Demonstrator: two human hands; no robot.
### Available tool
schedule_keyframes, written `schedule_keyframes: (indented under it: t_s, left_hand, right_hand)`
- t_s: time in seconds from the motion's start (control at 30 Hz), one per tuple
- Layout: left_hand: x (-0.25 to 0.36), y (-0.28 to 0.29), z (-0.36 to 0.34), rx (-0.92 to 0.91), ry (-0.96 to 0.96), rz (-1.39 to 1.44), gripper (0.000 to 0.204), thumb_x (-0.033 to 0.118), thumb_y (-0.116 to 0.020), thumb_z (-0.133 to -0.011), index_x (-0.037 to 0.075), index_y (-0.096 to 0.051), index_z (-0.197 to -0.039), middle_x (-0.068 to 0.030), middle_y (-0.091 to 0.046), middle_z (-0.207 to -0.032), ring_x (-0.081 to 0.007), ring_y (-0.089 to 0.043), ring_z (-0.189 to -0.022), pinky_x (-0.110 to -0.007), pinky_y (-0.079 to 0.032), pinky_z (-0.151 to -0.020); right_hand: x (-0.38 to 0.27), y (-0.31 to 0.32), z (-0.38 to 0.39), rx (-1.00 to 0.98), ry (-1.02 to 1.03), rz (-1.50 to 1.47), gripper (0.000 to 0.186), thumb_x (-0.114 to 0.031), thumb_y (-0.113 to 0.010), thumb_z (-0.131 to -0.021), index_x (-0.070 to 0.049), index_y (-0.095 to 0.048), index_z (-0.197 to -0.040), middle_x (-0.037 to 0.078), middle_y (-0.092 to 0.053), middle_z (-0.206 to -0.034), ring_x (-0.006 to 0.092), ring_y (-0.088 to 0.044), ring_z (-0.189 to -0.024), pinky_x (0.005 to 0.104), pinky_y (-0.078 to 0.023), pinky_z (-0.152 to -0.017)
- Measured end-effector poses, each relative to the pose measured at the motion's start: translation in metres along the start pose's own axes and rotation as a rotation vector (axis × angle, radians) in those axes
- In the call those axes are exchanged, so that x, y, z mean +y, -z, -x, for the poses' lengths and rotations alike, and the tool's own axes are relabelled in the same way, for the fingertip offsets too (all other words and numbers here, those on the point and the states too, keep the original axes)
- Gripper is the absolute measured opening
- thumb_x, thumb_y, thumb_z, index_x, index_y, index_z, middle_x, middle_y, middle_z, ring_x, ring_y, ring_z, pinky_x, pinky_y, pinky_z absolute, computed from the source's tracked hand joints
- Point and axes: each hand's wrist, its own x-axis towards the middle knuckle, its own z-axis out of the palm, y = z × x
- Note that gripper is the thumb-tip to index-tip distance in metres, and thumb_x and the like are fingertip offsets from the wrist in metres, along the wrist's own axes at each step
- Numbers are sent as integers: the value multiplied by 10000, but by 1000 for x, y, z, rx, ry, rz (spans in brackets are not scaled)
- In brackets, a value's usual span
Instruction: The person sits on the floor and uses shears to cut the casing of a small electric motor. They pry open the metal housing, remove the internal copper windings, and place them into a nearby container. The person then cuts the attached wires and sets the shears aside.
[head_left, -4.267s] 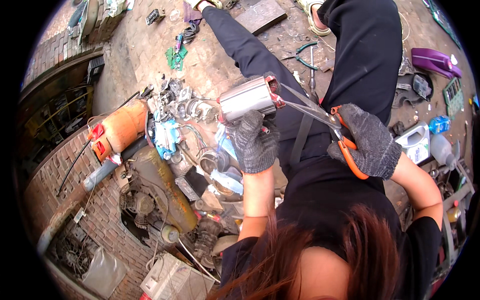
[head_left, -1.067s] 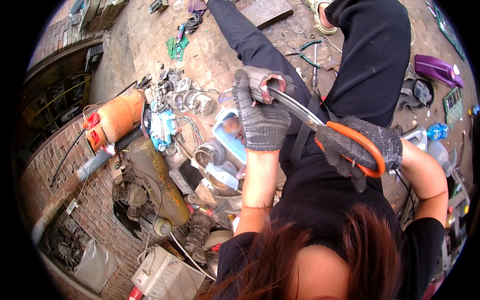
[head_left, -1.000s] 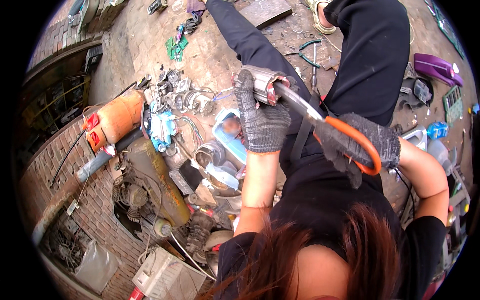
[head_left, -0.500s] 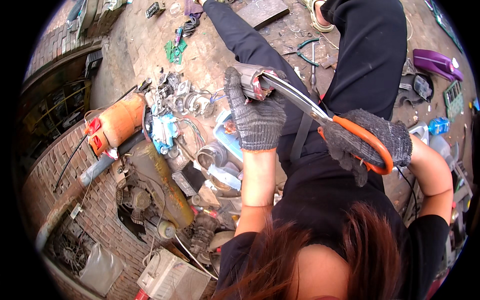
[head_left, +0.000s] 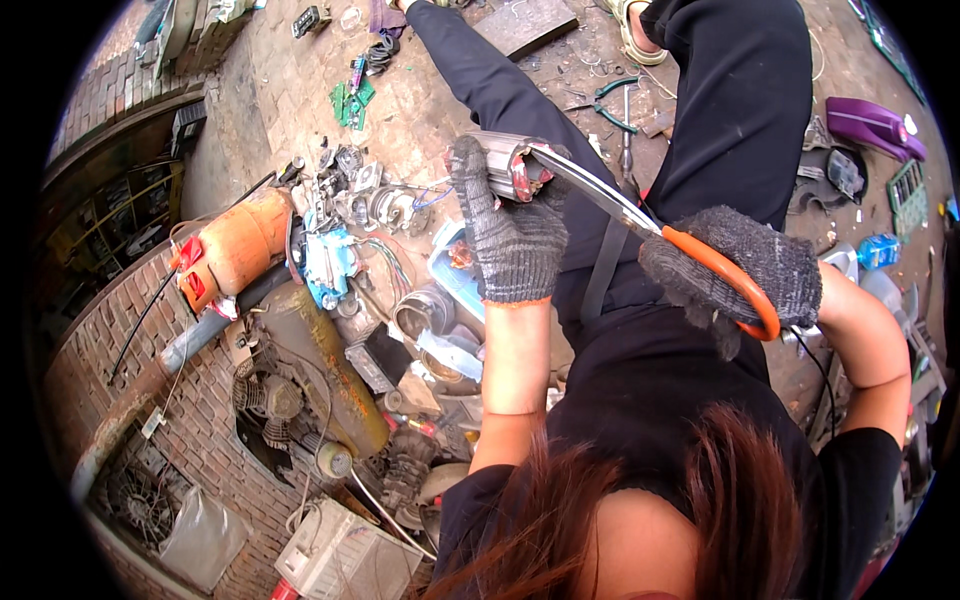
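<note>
Plainly, our left hand (head_left: 513,240) grips a cylinder (head_left: 505,163), our right hand (head_left: 745,268) grips scissors (head_left: 692,245), any bottle (head_left: 879,251) print being too small to read.

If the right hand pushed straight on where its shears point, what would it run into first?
Probably the end of the metal cylinder in the left hand: the orange-handled shears in the right hand have their tips at it, though depth is unclear.

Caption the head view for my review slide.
Gloved left hand grips a metal cylinder; the right hand holds orange-handled shears, blades at its end.
</note>
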Motion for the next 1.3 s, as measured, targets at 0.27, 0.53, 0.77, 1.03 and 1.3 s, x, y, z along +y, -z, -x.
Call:
schedule_keyframes:
  t_s: [0.27, 0.53, 0.77, 1.03, 1.3]
  left_hand:
    - [-2, 5, -2, -59, -134, -222, 360, 370, -605, -788, 30, -507, -854, -89, -568, -667, -232, -576, -669, -374, -502, -688]
    - [-1, 16, -13, -80, -140, -233, 341, 368, -585, -807, 32, -525, -806, -91, -584, -691, -220, -587, -678, -332, -511, -645]
    - [10, 6, -11, -101, 19, -161, 342, 394, -559, -814, 52, -539, -810, -84, -600, -716, -225, -592, -689, -347, -519, -671]
    - [1, -1, -14, -141, 113, -138, 323, 403, -562, -804, 84, -534, -756, -78, -558, -659, -219, -553, -671, -340, -499, -652]
    - [-8, 17, -34, 61, 318, 26, 349, 445, -552, -788, 96, -561, -796, -59, -554, -739, -211, -535, -674, -341, -482, -603]
  right_hand:
    - [5, 4, -10, -102, -7, -328, 270, -113, -587, -795, 3, -534, -1033, 36, -582, -707, 85, -559, -565, 190, -437, -459]
    - [-1, 5, -23, -8, -40, 48, 255, -246, -556, -833, -9, -604, -917, 74, -580, -647, 149, -596, -570, 288, -449, -466]
    - [26, 9, -42, 292, 420, 886, 211, -179, -592, -788, 19, -594, -861, 192, -577, -691, 324, -594, -641, 352, -466, -549]
    - [29, 9, -37, 443, 243, 965, 346, -357, -506, -837, -23, -579, -788, 201, -579, -706, 356, -578, -701, 415, -451, -607]
    - [25, 14, -36, 195, 128, 961, 298, -312, -513, -844, -27, -597, -845, 179, -605, -739, 304, -610, -696, 385, -485, -608]
